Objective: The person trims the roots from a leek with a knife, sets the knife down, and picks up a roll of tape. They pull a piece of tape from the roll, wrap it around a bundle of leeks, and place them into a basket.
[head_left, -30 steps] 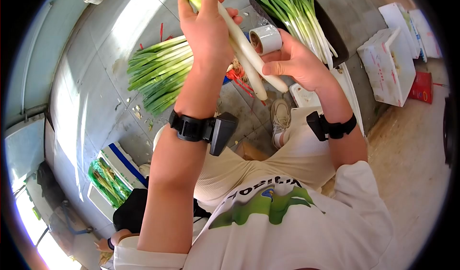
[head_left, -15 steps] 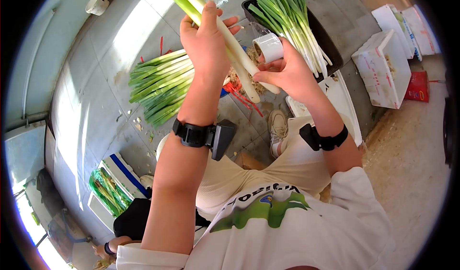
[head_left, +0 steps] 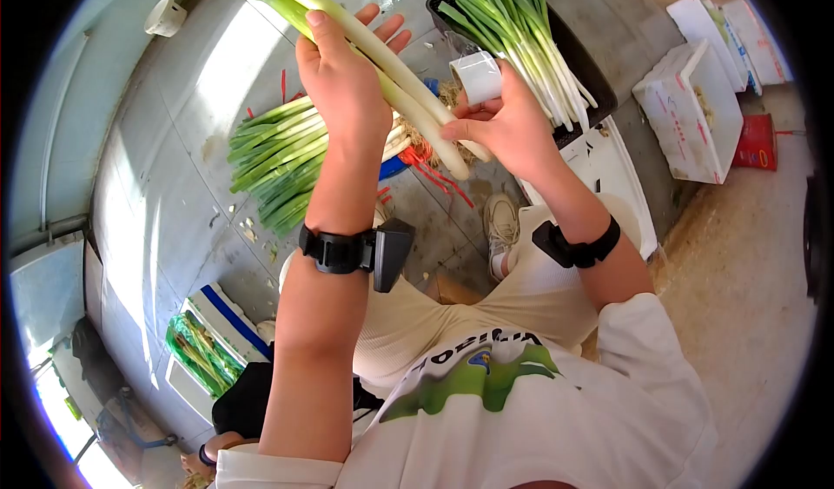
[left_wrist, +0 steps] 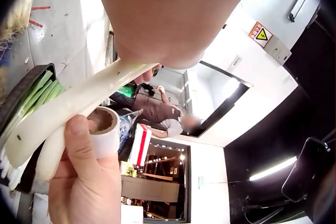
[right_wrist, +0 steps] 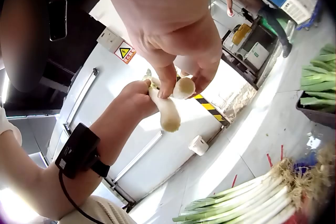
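Note:
Two thick green onions (head_left: pixel 439 146) with long white stems slant across the head view, their white ends toward my right hand. My left hand (head_left: pixel 343 89) holds them higher up, thumb on the near side and fingertips showing beyond the stems. A roll of clear tape (head_left: pixel 479 79) sits in the fingers of my right hand (head_left: pixel 519 133), whose thumb presses the stems near their white ends. In the left wrist view, the tape roll (left_wrist: pixel 106 140) is right behind the stems. Trimmed white ends (right_wrist: pixel 170 123) point toward the right wrist camera.
A bundle of green onions (head_left: pixel 287 163) with roots and red ties lies on the tiled floor. A black crate (head_left: pixel 605 98) holds more green onions (head_left: pixel 521 46). Foam boxes (head_left: pixel 691 111) and a red packet (head_left: pixel 756 142) stand at right. Another person (left_wrist: pixel 157 113) is in the background.
My left hand has shifted left with the green onions, which now lie at a flatter slant. My right hand has moved slightly left with the tape roll, its thumb still at the white ends.

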The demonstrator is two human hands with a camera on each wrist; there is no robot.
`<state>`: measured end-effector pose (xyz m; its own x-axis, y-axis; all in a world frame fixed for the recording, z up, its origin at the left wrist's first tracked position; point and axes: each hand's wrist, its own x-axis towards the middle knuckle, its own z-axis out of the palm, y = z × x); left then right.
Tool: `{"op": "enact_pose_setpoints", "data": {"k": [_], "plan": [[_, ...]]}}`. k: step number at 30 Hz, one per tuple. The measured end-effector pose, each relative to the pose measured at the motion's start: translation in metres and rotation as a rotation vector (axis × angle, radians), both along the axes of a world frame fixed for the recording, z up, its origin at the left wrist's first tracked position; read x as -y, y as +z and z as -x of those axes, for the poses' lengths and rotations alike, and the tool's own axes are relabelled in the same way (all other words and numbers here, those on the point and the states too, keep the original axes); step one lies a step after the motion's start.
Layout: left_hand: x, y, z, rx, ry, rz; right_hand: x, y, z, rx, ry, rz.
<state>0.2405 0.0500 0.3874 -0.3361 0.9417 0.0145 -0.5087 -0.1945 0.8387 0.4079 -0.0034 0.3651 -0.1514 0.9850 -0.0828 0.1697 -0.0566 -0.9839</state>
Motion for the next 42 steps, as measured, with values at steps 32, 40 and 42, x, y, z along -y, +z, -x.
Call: {"op": "enact_pose_setpoints", "data": {"k": [32,40,42], "plan": [[0.005,0.003,0.002,0.007,-0.172,0.003,-0.004,-0.004,-0.004,-0.144,0.098,0.08],[0.001,-0.001,-0.002,0.033,-0.156,0.013,-0.002,-0.004,-0.002,-0.043,0.188,0.092],[0.001,-0.002,-0.005,0.008,-0.157,0.009,-0.006,-0.004,-0.005,-0.111,0.151,0.097]]}}
